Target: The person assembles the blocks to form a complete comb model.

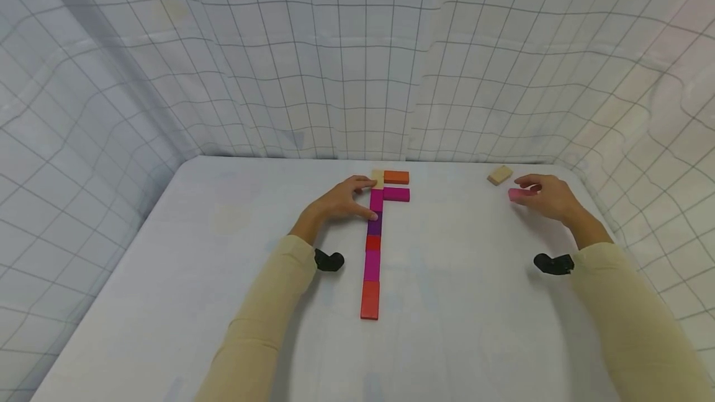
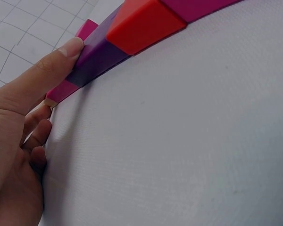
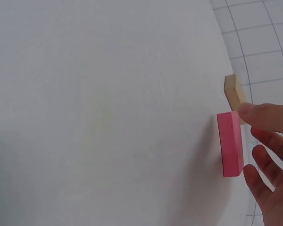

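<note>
My left hand (image 1: 347,198) lies along a straight row of coloured blocks. Its thumb touches the purple block (image 2: 96,54), while its index fingertip reaches the beige block (image 1: 378,177) at the row's far end. Between those two sits a magenta block (image 1: 377,200). On the right, my right hand (image 1: 550,196) is at a pink block (image 3: 230,143), the thumb over one end. Its other visible fingers are loosely bent, with a gap to the block in the right wrist view. A loose beige block (image 3: 233,92) lies just beyond the pink one.
Toward me the row runs on through a red block (image 1: 373,242), a magenta block (image 1: 372,265) and an orange-red block (image 1: 370,300). An orange block (image 1: 396,177) and another magenta block (image 1: 396,194) branch rightward near its far end. Gridded curtains (image 1: 357,79) surround the white table (image 1: 458,315).
</note>
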### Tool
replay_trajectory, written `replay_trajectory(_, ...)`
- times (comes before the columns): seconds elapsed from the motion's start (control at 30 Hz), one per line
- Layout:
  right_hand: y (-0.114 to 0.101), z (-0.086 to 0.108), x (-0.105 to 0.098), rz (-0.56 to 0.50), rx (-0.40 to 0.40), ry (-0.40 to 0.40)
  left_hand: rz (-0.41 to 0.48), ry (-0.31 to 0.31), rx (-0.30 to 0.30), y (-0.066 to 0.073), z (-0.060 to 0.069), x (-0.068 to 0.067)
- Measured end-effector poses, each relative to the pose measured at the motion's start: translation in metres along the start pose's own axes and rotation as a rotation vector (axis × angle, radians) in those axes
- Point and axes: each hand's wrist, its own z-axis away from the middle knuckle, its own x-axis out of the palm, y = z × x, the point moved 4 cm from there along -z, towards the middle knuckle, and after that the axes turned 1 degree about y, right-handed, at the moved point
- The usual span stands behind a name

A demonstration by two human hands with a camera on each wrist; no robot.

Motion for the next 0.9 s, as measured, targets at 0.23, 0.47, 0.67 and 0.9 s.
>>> replay_trajectory(0.23, 0.019, -0.001, 0.0, -0.035, 0.078, -0.021, 0.015, 0.0, -0.001, -0.001, 0.0, 0.0)
replay_trajectory(0.47, 0.034, 0.001, 0.014, -0.12, 0.122, -0.005, 0.018, 0.005, 0.001, 0.001, 0.001, 0.0)
replay_trajectory(0.67, 0.037, 0.004, 0.017, -0.155, 0.134, -0.003, 0.014, 0.001, -0.003, 0.0, 0.002, 0.002)
replay_trajectory(0.9, 0.035, 0.004, 0.014, -0.216, 0.133, 0.002, -0.002, 0.002, -0.011, -0.001, 0.0, 0.001)
